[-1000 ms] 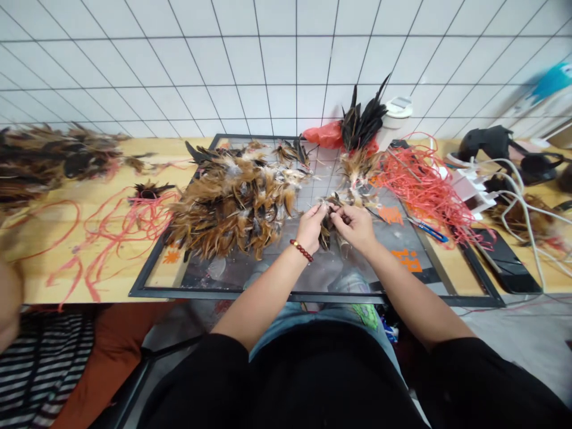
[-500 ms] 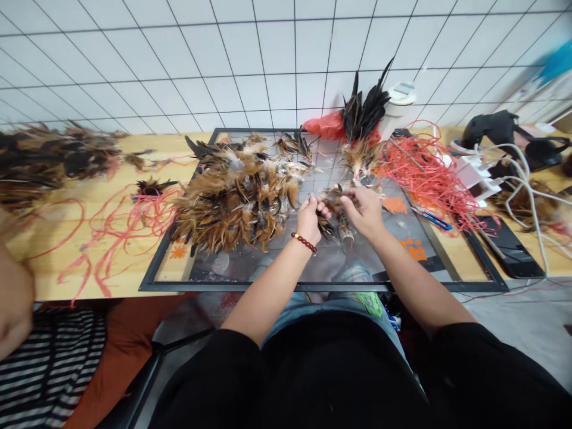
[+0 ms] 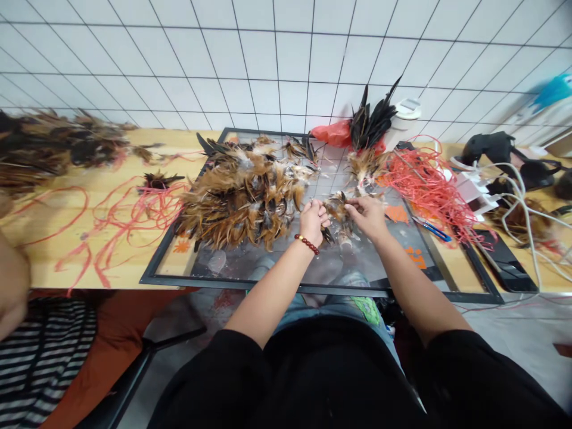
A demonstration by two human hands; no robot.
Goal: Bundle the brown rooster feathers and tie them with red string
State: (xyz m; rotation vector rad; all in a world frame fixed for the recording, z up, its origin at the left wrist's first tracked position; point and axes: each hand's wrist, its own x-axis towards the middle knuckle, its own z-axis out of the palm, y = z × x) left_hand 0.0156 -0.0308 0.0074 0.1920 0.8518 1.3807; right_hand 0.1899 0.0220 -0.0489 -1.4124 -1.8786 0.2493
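My left hand (image 3: 314, 221), with a dark red bead bracelet on the wrist, is curled closed over the glass-topped frame. Dark feather tips (image 3: 328, 236) poke out beside its fingers; what lies inside the fist is mostly hidden. Just to the right, my right hand (image 3: 369, 215) pinches at a small brown feather (image 3: 343, 201), thumb and forefinger together. Loose feathers lie on the glass between and below the hands. A large pile of brown feathers (image 3: 250, 199) spreads to the left of my left hand.
Black feathers (image 3: 372, 124) stand by a red bag (image 3: 331, 133) at the back. Tangled red plastic string (image 3: 424, 185), a blue cutter (image 3: 432, 229), a phone (image 3: 507, 262) and white cables lie right. More string (image 3: 129, 208) is left, near another person's arm (image 3: 11, 286).
My right hand has come down onto the loose feathers and now pinches at one. My left hand stays closed in nearly the same place. The camera view has shifted slightly.
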